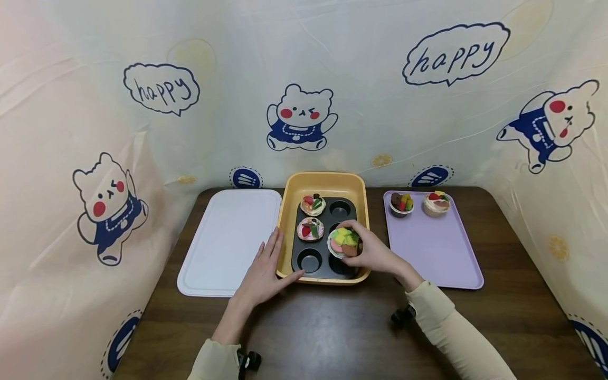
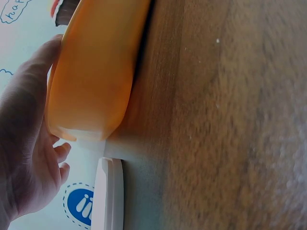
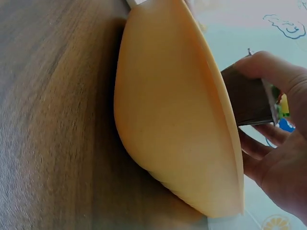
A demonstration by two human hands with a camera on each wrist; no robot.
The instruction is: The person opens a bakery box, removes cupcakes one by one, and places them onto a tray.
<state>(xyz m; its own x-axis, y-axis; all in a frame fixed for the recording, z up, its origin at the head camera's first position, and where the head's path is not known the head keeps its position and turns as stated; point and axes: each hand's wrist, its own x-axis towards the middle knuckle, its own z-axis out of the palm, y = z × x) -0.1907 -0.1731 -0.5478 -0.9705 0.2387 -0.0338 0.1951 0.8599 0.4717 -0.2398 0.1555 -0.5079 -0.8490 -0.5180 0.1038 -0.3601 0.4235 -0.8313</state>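
Note:
My right hand (image 1: pixel 375 253) pinches a cupcake (image 1: pixel 343 243) topped with yellow, green and pink pieces, over the right column of a dark muffin tin (image 1: pixel 301 248). In the right wrist view, the brown cup of this cupcake (image 3: pixel 247 98) shows between thumb and fingers, above the rim of the yellow tray (image 3: pixel 172 110). Two fruit-topped cupcakes, one behind (image 1: pixel 313 205) and one in the middle (image 1: pixel 310 229), sit in the tin's left column. My left hand (image 1: pixel 266 269) rests on the yellow tray's front left corner, fingers extended along the side and thumb at the front rim.
A white tray (image 1: pixel 228 237) lies to the left of the yellow tray. On the right, a purple tray (image 1: pixel 437 253) bears a dark cupcake (image 1: pixel 401 205) and a pale one (image 1: pixel 435 204) at its back. All stand on a brown wooden table (image 1: pixel 323 327) before a printed curtain.

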